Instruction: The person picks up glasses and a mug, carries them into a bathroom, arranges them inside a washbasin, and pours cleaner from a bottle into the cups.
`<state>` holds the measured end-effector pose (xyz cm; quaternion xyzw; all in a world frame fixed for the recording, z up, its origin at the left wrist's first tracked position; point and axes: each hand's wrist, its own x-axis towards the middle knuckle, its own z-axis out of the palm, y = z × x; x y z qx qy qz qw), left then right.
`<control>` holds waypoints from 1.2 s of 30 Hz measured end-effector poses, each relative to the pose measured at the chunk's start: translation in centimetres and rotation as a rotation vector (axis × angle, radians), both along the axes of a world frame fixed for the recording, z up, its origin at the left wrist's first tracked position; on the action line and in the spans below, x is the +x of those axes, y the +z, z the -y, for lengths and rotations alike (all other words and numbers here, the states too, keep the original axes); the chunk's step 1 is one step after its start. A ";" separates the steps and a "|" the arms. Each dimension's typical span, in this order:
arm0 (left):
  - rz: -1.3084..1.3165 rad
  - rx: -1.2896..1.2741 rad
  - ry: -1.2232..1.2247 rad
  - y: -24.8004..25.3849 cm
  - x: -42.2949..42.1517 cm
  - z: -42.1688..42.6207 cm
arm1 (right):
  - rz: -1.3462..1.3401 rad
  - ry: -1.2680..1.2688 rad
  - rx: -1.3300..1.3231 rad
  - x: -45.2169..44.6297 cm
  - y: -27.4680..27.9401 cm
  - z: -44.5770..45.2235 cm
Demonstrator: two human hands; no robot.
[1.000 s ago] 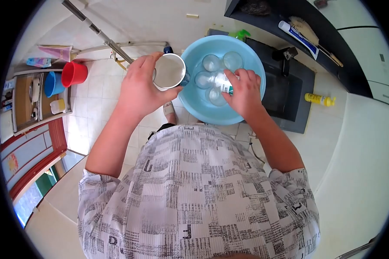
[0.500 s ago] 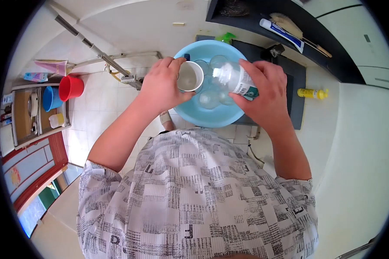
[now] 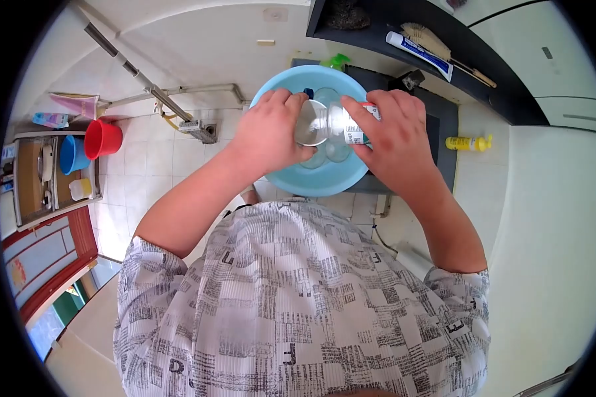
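Note:
My left hand [image 3: 271,132] is wrapped round a white paper cup [image 3: 309,134], held over the left part of a light blue basin [image 3: 291,180]. In my right hand [image 3: 397,135] is a clear bottle [image 3: 341,124] with a green and white label, tipped on its side. The bottle's neck points left and reaches the mouth of the cup. Whether liquid runs out of it is too small to tell. Beneath, several clear round glass items [image 3: 338,149] lie in the basin, partly hidden by my hands.
The basin rests over a dark sink [image 3: 447,145]. To its right lies a yellow bottle [image 3: 467,143]. A dark shelf [image 3: 371,40] above holds a toothpaste tube [image 3: 418,54] and a brush. Far left are a red bucket [image 3: 103,138], a blue bucket [image 3: 75,155] and a metal pole [image 3: 139,81].
The bottle has been lifted out of the basin in my right hand and tipped towards the cup. My left hand has brought the cup right, over the basin. The view has shifted slightly.

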<state>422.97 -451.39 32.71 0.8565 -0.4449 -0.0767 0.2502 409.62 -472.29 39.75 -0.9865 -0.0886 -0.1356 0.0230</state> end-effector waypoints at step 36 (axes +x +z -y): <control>0.071 0.026 0.192 3.2 -0.1 -11.7 | -0.065 -0.481 0.366 -11.7 -11.5 4.7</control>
